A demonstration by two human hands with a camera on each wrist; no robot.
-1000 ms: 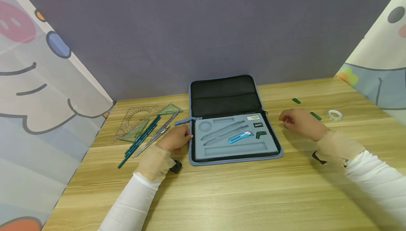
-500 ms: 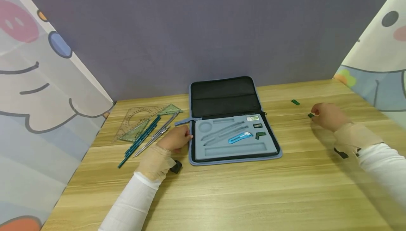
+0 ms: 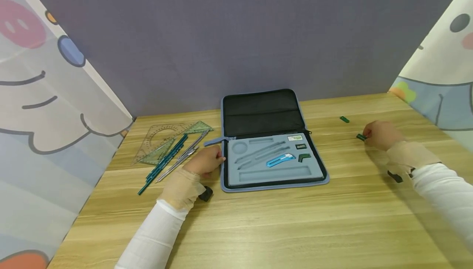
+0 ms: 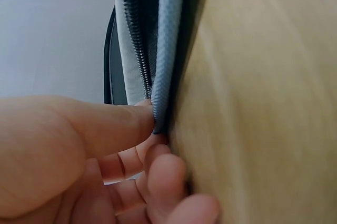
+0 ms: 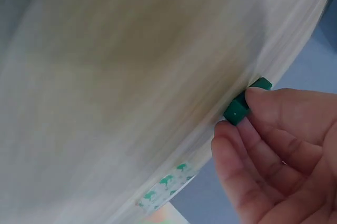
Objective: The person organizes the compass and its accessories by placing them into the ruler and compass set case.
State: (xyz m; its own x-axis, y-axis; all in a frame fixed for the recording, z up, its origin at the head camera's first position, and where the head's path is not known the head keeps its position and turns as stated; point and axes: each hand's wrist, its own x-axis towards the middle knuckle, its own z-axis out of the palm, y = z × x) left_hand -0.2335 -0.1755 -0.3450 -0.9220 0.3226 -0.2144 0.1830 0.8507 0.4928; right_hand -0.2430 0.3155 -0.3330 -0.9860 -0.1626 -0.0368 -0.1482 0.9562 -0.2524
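An open zip case (image 3: 275, 186) with a blue rim lies mid-table, its grey insert (image 3: 273, 173) full of shaped recesses. Beside its left edge, my left hand (image 3: 204, 161) pinches the blue fabric rim (image 4: 167, 39) between thumb and fingers, close by the zip teeth. Over on the right, my right hand (image 3: 384, 134) pinches a small dark green block (image 5: 238, 109) between thumb and fingers, just over the table. Seated in the insert are a light blue utility knife (image 3: 281, 160), a white eraser (image 3: 295, 138), a dark sharpener (image 3: 301, 146) and a green angled piece (image 3: 304, 157).
Another small green block (image 3: 344, 119) lies behind my right hand. A tape roll (image 5: 166, 184) with green print shows in the right wrist view. Left of the case are clear set squares (image 3: 148, 142), dark teal pencils (image 3: 162, 164) and a metal compass (image 3: 181, 159). A grey partition (image 3: 251, 39) stands behind.
My right hand has moved right from beside the case to the nearer green block and taken hold of it, then shifted it slightly. My left hand has stayed at the case's edge.
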